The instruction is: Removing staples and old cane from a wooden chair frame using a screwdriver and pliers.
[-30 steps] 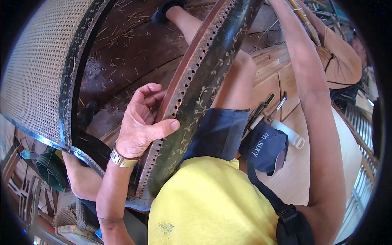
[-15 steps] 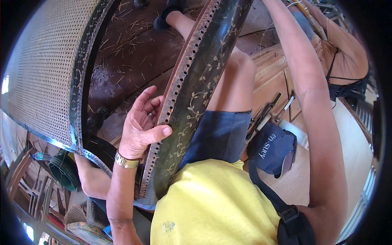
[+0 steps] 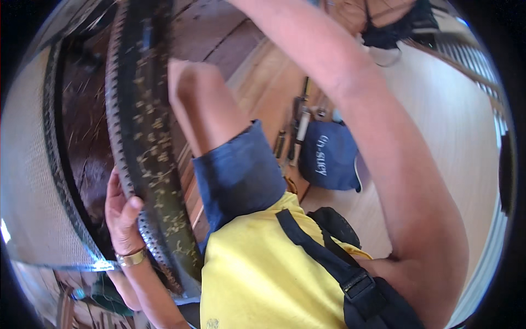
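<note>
A dark wooden rail (image 3: 159, 142) of a piece of furniture runs from the top edge down to my lap. Gold leaf and flower patterns cover it, and small holes line its left edge. My left hand (image 3: 123, 216) grips this holed edge low down, thumb on top and fingers curling round the far side, partly hidden. Left of it stands a woven cane panel (image 3: 27, 164) in a dark patterned border, seemingly part of the same piece. My right arm (image 3: 350, 82) reaches up and across; its hand lies past the top edge, out of view.
At right, a navy cap (image 3: 326, 156) lies on a pale wooden board (image 3: 438, 137), beside several hand tools (image 3: 298, 123). Cane scraps litter the dark floor (image 3: 87, 126). Another person (image 3: 383, 16) is at the top right. A dark green roll (image 3: 107, 293) sits at lower left.
The whole view has swung to the right, so the rail and cane panel appear further left. My left hand stays at the rail's holed edge; my right arm now slants further left.
</note>
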The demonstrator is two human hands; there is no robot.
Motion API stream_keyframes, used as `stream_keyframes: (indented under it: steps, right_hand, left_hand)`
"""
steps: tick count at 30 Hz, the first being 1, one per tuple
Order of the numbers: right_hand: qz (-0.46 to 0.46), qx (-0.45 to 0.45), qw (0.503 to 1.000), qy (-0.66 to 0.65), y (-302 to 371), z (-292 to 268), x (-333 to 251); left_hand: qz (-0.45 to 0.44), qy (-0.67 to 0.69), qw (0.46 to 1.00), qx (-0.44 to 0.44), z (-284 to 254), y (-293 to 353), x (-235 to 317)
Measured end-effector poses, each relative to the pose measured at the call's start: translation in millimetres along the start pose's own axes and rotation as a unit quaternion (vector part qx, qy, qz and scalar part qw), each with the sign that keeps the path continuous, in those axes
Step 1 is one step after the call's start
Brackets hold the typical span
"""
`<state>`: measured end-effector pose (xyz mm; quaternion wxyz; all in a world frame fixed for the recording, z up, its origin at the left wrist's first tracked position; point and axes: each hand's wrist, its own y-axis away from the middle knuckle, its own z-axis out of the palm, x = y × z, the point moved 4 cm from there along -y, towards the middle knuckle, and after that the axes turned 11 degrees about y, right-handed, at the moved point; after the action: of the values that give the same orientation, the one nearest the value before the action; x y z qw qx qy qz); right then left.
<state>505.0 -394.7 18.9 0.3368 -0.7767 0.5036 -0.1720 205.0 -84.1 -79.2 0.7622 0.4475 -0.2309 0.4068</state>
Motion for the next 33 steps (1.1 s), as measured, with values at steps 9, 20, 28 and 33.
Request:
stream_keyframes:
  steps: [9,20,28,33]
  right_hand:
    - [0.343,-0.299,0.889,0.049,265,-205,68]
    - [0.374,-0.438,0.805,0.145,427,-229,10]
    - [0.481,-0.518,0.688,0.167,426,-184,24]
    - [0.389,-0.605,0.659,0.219,476,-159,37]
  left_hand:
    - [0.035,-0.093,0.993,0.064,23,-27,22]
    - [-0.081,0.070,0.994,0.026,-2,-9,-2]
    - [0.021,0.034,0.998,0.043,-13,-1,7]
    - [-0.088,0.169,0.981,-0.041,-18,-27,-21]
